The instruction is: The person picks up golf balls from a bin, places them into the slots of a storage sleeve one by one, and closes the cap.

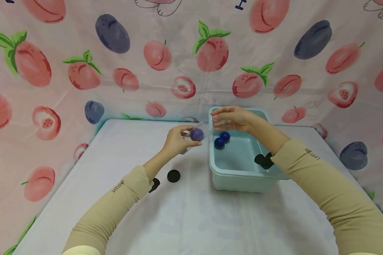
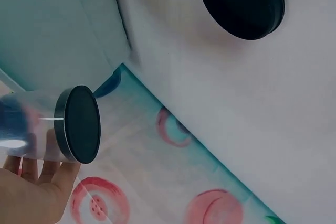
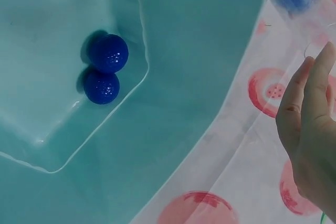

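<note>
My left hand [image 1: 173, 141] grips a clear plastic jar [image 2: 39, 108] that lies tilted on its side above the table, left of the bin. Its round black end [image 2: 81, 124] faces the left wrist camera. A blue ball [image 1: 196, 134] shows inside the clear wall. Over the bin's back left rim my right hand [image 1: 231, 118] is held with fingers extended and nothing in them. Two glossy blue balls [image 3: 108, 53] lie side by side on the floor of the light blue bin [image 1: 237, 181]. A round black lid [image 1: 173, 176] rests on the white table.
The bin stands on the right half of the white-covered table [image 1: 191, 219]. A fruit-print cloth [image 1: 178, 53] hangs behind the table and along its sides. Small black devices [image 1: 263, 161] sit at both wrists.
</note>
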The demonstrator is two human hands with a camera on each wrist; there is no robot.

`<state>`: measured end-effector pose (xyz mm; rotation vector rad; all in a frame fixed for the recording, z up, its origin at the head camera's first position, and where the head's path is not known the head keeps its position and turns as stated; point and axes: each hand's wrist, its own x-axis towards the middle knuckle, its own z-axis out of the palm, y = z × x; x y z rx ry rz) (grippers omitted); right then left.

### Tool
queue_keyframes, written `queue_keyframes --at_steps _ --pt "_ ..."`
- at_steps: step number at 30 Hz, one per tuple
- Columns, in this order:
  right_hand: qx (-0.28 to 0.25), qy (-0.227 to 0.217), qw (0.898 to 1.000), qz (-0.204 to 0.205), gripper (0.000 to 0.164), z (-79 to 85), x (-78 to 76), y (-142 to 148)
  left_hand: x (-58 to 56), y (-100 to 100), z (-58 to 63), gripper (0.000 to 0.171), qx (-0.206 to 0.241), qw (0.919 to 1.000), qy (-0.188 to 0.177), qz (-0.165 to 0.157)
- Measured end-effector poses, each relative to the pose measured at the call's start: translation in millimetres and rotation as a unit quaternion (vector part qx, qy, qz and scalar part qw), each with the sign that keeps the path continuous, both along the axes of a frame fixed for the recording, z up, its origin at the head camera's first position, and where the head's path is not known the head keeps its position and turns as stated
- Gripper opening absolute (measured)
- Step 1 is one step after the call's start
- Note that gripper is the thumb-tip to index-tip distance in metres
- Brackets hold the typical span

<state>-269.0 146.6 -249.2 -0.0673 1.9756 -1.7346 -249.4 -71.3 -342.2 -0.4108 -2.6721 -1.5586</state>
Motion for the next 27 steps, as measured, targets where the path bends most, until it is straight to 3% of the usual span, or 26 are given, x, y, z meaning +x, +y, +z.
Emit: queue_keyframes --at_steps 15,27 --pt "0.064 0.017 0.997 0.030 0.045 -4.1 -5.6 -0.5 -1.6 -7.7 -4.1 0.058 0.037 0.9989 -0.024 0.018" --pt "0.105 0.009 0.994 0.011 0.043 -7.1 -10.0 6.0 -4.9 -8.2 -9.2 0.057 0.029 0.9990 0.013 0.030"
